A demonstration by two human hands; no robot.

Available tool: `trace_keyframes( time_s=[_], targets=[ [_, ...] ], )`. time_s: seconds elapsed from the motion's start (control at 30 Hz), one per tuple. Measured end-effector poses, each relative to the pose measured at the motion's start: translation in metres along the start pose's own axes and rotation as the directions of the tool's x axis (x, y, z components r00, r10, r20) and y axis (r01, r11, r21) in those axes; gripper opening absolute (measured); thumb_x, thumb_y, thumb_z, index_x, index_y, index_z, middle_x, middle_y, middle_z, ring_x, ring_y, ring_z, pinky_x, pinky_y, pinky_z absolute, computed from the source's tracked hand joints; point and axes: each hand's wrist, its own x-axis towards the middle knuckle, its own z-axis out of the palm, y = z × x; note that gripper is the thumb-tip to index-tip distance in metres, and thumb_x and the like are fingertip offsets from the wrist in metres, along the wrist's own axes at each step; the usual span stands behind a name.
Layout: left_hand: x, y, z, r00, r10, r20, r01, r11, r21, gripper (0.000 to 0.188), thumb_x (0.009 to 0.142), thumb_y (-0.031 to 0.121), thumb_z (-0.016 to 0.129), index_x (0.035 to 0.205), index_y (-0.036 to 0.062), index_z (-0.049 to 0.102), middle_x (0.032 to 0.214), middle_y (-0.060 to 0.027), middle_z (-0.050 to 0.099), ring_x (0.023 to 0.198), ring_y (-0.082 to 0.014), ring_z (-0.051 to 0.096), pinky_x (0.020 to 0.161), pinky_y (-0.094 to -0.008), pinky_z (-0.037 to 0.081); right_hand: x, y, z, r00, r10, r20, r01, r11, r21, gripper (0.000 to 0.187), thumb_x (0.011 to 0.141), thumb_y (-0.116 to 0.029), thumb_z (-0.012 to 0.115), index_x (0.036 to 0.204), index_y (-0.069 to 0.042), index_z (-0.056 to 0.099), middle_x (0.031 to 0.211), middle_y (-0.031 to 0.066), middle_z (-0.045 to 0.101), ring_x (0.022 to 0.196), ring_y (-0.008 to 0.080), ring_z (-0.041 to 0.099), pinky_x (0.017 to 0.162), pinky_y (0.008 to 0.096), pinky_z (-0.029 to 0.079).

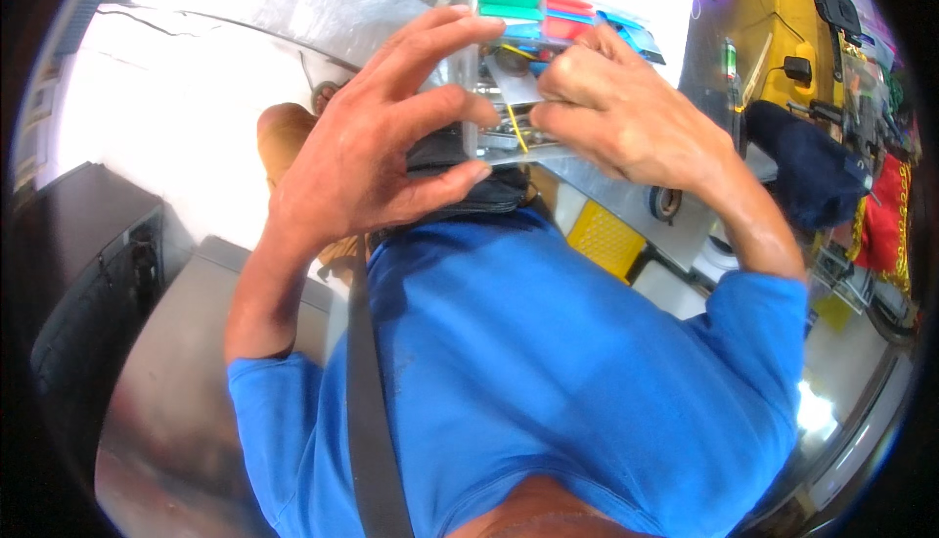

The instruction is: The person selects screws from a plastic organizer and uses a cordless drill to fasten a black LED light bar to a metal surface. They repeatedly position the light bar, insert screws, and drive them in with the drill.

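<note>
We hold a clear plastic compartment box (pixel 533 20) up close in front of our chest, near the top middle of the view, well above everything else; inside it we can see short coloured pieces sorted by colour, green to the left, red and pink in the middle, blue to the right, with darker bits lower down that we cannot make out. Our left hand (pixel 377 147) steadies the box from its left side, fingers spread and curved, the fingertips resting on its front and top edge. Our right hand (pixel 616 112) is curled at the box's right front, its fingertips pinched narrowly at a pale flap or lid, and a thin yellow strand (pixel 515 129) shows just below between the two hands; whether the pinch grips the strand or the flap we cannot tell. We judge that we are at the picking stage, working one small piece out of the box or getting its lid open. The next move seems to call for a fine, steady pinch from the right while the left keeps the box level so nothing spills. Below is our blue shirt (pixel 548 372) with a dark strap (pixel 370 391) across it, and a cluttered bench (pixel 822 98) stands off to the right.
</note>
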Motion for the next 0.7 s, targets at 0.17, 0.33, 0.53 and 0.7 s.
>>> trace_keyframes(
  time_s=[0.17, 0.33, 0.53, 0.7],
  targets=[
    [0.002, 0.005, -0.004, 1.000, -0.011, -0.003, 0.011, 1.000, -0.001, 0.032, 0.071, 0.015, 0.087, 0.101, 0.0121, 0.077, 0.150, -0.0101, 0.056, 0.145, -0.0356, 0.046, 0.107, -0.0437, 0.052, -0.005, -0.005, 0.001, 0.976, 0.093, -0.198, -0.065, 0.987, 0.144, 0.018, 0.083, -0.008, 0.071, 0.099, -0.003, 0.064, 0.105, 0.0113, 0.056, 0.101, 0.0311, 0.059, 0.092, 0.0425, 0.047],
    [0.011, 0.014, 0.004, 0.989, 0.041, -0.145, -0.032, 0.998, 0.062, 0.031, 0.076, 0.008, 0.084, 0.106, 0.0092, 0.079, 0.125, -0.0103, 0.069, 0.118, -0.0302, 0.062, 0.094, -0.0383, 0.054, -0.009, -0.011, -0.001, 0.924, 0.244, -0.293, -0.126, 0.920, 0.370, 0.011, 0.089, -0.004, 0.067, 0.098, -0.001, 0.061, 0.111, 0.0134, 0.058, 0.104, 0.0322, 0.059, 0.090, 0.0431, 0.049],
    [0.028, 0.014, 0.011, 0.987, -0.003, -0.158, -0.040, 0.962, -0.269, 0.022, 0.087, 0.002, 0.077, 0.110, 0.0024, 0.076, 0.105, -0.0090, 0.073, 0.098, -0.0210, 0.067, 0.090, -0.0345, 0.052, 0.005, -0.015, -0.006, 0.892, 0.304, -0.334, -0.103, 0.857, 0.505, 0.010, 0.094, -0.009, 0.063, 0.096, 0.000, 0.058, 0.103, 0.0131, 0.059, 0.096, 0.0303, 0.059, 0.087, 0.0382, 0.049],
    [0.029, 0.007, 0.017, 0.979, -0.054, -0.195, -0.044, 0.883, -0.468, 0.019, 0.094, 0.004, 0.073, 0.113, -0.0013, 0.073, 0.106, -0.0096, 0.073, 0.102, -0.0150, 0.067, 0.091, -0.0309, 0.052, 0.006, -0.013, -0.006, 0.859, 0.428, -0.281, -0.098, 0.676, 0.731, 0.016, 0.099, -0.016, 0.063, 0.100, 0.000, 0.063, 0.103, 0.0096, 0.061, 0.096, 0.0217, 0.059, 0.086, 0.0362, 0.048]
  ],
)
